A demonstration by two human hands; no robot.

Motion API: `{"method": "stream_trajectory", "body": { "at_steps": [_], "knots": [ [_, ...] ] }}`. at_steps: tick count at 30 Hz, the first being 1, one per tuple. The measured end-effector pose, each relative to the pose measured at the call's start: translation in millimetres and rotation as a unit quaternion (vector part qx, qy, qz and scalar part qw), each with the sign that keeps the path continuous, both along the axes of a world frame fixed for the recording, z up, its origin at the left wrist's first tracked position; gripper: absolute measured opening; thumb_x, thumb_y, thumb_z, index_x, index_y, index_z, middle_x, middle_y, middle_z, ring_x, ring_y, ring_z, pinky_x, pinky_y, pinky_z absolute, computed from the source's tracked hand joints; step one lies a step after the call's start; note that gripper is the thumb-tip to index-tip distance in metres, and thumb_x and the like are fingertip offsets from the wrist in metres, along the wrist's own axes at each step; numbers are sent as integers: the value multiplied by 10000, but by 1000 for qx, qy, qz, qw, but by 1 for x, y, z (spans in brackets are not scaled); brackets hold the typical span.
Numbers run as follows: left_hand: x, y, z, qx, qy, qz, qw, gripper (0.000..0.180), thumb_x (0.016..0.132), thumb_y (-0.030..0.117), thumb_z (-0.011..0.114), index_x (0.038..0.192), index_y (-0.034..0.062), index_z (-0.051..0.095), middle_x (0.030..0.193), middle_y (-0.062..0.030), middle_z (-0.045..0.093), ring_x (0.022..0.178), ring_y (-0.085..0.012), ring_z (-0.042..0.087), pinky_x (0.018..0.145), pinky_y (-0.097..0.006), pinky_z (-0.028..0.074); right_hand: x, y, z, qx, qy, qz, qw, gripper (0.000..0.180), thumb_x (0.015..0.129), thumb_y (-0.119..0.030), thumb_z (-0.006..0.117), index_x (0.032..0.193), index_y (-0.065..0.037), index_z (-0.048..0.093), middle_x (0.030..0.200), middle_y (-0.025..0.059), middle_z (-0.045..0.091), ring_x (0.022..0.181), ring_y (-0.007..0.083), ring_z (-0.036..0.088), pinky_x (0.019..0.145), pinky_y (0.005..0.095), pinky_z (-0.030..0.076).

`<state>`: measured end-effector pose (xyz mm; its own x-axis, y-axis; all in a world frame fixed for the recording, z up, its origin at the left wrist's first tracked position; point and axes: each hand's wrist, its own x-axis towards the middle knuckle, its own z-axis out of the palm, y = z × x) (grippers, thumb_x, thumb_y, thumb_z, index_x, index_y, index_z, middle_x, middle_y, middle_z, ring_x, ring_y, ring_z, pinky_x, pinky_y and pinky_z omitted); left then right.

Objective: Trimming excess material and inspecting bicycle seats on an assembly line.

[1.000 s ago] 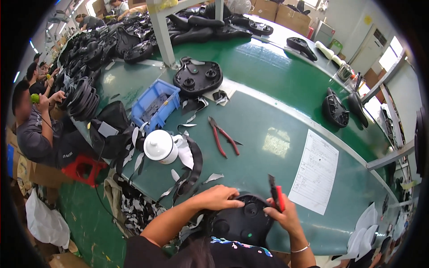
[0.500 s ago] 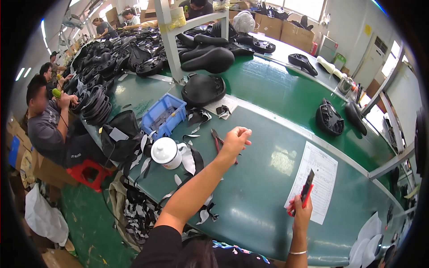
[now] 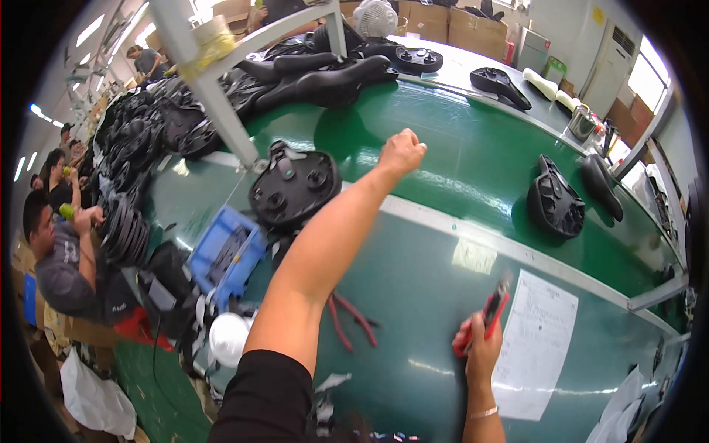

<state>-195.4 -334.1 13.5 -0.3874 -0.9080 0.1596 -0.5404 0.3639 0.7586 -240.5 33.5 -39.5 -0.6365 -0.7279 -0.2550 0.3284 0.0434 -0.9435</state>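
My left hand (image 3: 403, 152) is stretched far forward over the glossy green surface beyond the pale rail. Its fingers are curled in, and whatever they may hold is hidden. In my right hand (image 3: 481, 347), low on the right, is a red utility knife (image 3: 497, 304), its dark blade end pointing up and blurred. A black bicycle saddle (image 3: 294, 186) lies underside up just left of my left forearm. Red-handled pliers (image 3: 360, 322) rest on the worktable (image 3: 413, 280), right of that forearm. Beside the knife lies a printed paper sheet (image 3: 538, 332).
Left of my arm stand a blue bin (image 3: 229, 251) and a white lidded mug (image 3: 229, 338). A white post (image 3: 214, 103) rises by a heap of black saddles (image 3: 133, 140). Another saddle (image 3: 555, 198) lies beyond the rail. A co-worker (image 3: 63, 244) sits at the left.
My left hand has moved forward and up, from above the worktable to beyond the rail. My right hand has shifted slightly left with the knife. The whole view has swung.
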Motion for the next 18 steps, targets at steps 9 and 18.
{"method": "stream_trajectory", "body": {
  "at_steps": [9, 18],
  "knots": [
    [-38, -144, -13, -340, 90, 34, 935, 213, 869, 228, 526, 815, 31, 589, 913, -205, 616, 888, -369, 600, 734, -488, 454, -1, 11, -9, 46, 55, -86, 994, 251, 903, -176, 590, 1020, 17, 482, 761, 107, 585, 570, 145, 593, 521, 273, 531],
    [-15, -342, -112, -285, -241, -2, 928, 424, 891, 230, 583, 1206, -28, 468, 1092, -153, 583, 979, -251, 614, 868, -377, 496, -6, 6, 0, 147, 67, -139, 977, 294, 845, -194, 649, 963, 17, 482, 749, 122, 591, 555, 150, 597, 502, 289, 537]
  ]
}}
